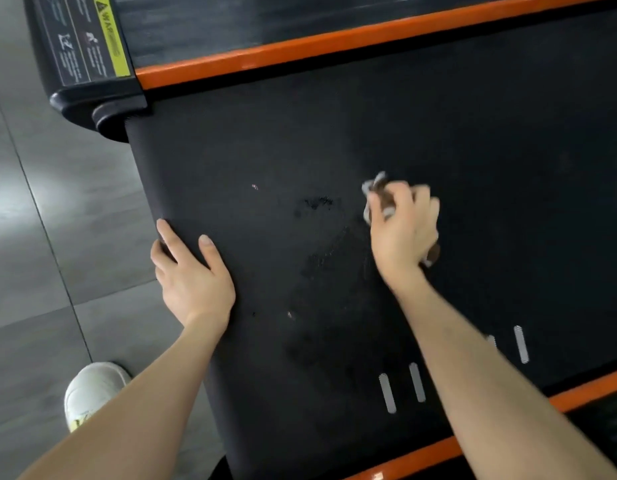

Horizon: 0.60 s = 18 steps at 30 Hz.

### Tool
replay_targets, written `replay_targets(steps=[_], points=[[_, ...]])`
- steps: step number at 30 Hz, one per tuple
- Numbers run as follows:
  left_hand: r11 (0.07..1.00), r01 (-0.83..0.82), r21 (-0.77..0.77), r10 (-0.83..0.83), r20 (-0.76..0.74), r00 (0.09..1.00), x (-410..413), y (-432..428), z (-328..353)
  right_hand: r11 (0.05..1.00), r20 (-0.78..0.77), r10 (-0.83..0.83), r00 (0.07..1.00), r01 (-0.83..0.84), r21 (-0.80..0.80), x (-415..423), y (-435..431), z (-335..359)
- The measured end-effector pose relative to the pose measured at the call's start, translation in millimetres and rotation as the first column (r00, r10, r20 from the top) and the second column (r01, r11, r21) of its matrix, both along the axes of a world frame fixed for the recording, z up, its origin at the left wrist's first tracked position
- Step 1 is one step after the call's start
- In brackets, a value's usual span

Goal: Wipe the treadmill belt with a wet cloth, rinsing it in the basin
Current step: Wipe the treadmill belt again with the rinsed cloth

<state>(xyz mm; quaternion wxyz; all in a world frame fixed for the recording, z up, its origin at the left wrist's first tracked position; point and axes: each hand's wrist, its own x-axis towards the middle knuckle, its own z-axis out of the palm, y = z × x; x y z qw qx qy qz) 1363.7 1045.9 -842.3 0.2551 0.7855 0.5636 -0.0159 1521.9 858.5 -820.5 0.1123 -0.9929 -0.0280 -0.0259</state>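
Right hand (404,226) curled round bunched cloth (373,186), pressing it onto treadmill belt (490,140) near mid-width. Balled under palm, scraps poking out past fingertips and beside the wrist; no clear long axis to tell. Left hand (192,275) flat, fingers straight, resting on belt's end edge, holding nothing. Belt's long axis left to right, parallel to orange rail (334,39). Wet smears (317,202) just left of cloth, between the hands. Probably best wiped rightward next, onto drier-looking belt. Basin not in view.
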Motion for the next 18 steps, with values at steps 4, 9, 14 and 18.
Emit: replay_targets(steps=[4, 9, 14, 18], points=[[1.000, 0.023, -0.012, -0.023, -0.008, 1.000, 0.8, 0.3, 2.3, 0.999, 0.034, -0.031, 0.999, 0.031, 0.008, 70.2, 37.3, -3.3], [0.999, 0.025, -0.036, -0.026, -0.010, 1.000, 2.2, 1.3, 6.8, 0.949, 0.017, 0.309, 0.951, -0.310, 0.061, -19.5, 46.5, -1.0], [0.998, 0.027, -0.057, -0.028, -0.004, 1.000, 1.9, 1.3, 8.9, 0.789, 0.047, 0.614, 0.788, -0.614, -0.024, -14.1, 41.7, -7.8], [0.998, 0.023, -0.051, -0.023, -0.004, 1.000, 0.4, 1.1, 5.9, 0.992, 0.060, 0.126, 0.990, -0.127, -0.002, 57.3, 71.6, -4.6]])
